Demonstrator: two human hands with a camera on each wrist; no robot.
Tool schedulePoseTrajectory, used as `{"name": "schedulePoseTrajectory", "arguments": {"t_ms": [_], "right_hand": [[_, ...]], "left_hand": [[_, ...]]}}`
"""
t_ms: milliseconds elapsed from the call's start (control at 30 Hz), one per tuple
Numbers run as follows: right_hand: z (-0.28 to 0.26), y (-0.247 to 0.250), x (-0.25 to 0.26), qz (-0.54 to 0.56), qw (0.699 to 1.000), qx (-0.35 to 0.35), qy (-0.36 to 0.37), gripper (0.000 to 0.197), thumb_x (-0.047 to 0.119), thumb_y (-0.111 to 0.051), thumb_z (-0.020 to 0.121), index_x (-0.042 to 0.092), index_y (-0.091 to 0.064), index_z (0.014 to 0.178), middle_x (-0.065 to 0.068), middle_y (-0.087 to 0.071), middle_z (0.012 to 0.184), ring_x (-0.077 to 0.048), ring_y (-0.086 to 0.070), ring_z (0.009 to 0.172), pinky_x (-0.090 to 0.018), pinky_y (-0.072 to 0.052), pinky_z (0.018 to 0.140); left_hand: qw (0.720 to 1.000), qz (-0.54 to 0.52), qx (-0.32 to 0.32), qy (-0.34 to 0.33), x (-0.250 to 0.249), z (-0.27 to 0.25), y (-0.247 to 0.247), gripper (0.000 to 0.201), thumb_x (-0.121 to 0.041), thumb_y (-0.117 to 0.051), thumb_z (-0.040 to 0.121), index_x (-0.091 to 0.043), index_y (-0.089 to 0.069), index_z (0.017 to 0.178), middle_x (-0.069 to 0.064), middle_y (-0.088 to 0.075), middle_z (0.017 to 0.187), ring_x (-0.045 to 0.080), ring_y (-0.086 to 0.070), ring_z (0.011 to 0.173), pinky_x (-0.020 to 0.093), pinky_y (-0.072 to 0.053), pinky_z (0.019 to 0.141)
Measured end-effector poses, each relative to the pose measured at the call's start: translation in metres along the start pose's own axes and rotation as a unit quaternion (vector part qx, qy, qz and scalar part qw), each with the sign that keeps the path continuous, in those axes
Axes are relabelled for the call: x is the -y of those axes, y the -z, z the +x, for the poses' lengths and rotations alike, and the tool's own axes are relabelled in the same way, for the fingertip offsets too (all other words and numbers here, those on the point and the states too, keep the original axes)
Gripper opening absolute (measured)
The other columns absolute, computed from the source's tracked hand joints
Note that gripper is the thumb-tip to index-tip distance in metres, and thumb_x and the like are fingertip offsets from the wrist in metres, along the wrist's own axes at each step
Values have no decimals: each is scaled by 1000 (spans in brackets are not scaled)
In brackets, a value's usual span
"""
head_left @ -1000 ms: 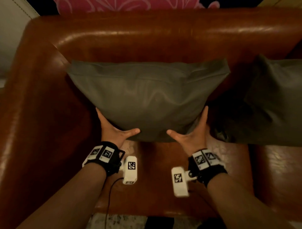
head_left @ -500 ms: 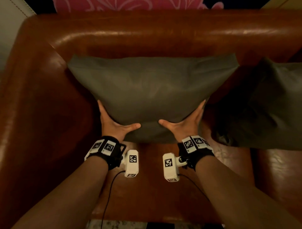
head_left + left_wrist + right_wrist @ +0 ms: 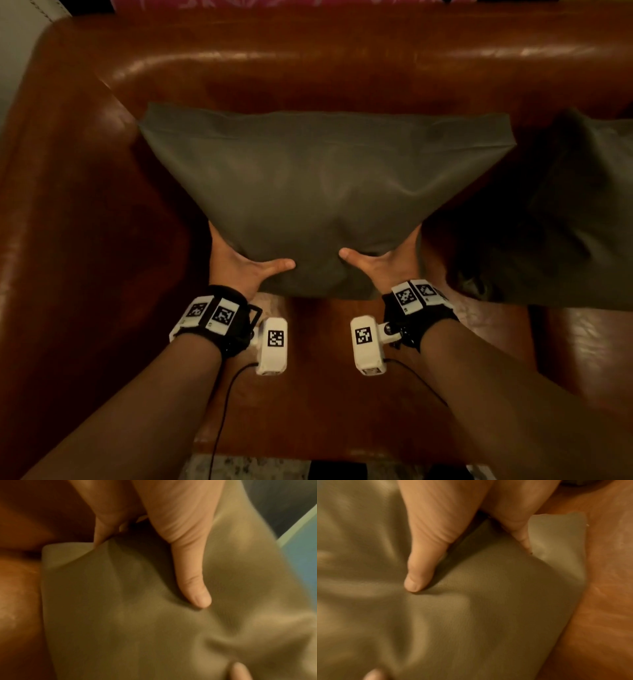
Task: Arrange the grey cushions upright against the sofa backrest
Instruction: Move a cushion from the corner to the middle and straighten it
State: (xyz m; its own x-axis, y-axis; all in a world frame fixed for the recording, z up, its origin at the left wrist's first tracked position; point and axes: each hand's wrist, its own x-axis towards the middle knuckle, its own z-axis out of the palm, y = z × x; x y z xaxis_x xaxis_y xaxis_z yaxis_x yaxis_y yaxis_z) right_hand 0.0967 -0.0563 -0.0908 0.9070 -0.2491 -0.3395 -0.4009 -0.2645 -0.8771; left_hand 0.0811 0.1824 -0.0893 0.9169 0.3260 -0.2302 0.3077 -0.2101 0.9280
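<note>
While both hands (image 3: 239,270) grip, cushion (image 3: 322,192) between

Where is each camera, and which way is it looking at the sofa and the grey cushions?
Head: sits on the person's head, looking down at the grey cushion, second cushion and sofa backrest; shows both forearms, left hand, right hand.
Left wrist: looks along the left hand at the cushion; shows thumb and fingers.
Right wrist: looks along the right hand at the cushion; shows thumb and fingers.
Shared: every view shows the held grey cushion and brown sofa.
</note>
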Motion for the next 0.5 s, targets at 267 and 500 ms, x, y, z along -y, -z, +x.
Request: {"name": "schedulePoseTrajectory", "arguments": {"t_ms": [267,500], "right_hand": [[-30,13,-3,-27,998,-51,-33,155,31,-100,53,30,11,162,-4,-1,171,-17,-11,157,-23,-15,121],[6,-4,6,-49,998,-38,-27,157,31,-99,55,24,16,161,-8,6,171,-20,-6,158,-13,-5,111]], "left_hand": [[995,53,-72,46,15,10,-4,163,-55,-99,24,-36,-7,158,1,-30,163,16,-36,149,43,-33,122],[996,34,-60,56,21,27,-24,173,-61,-98,16,-64,15,147,-1,-26,165,19,-38,148,49,-38,118]]}}
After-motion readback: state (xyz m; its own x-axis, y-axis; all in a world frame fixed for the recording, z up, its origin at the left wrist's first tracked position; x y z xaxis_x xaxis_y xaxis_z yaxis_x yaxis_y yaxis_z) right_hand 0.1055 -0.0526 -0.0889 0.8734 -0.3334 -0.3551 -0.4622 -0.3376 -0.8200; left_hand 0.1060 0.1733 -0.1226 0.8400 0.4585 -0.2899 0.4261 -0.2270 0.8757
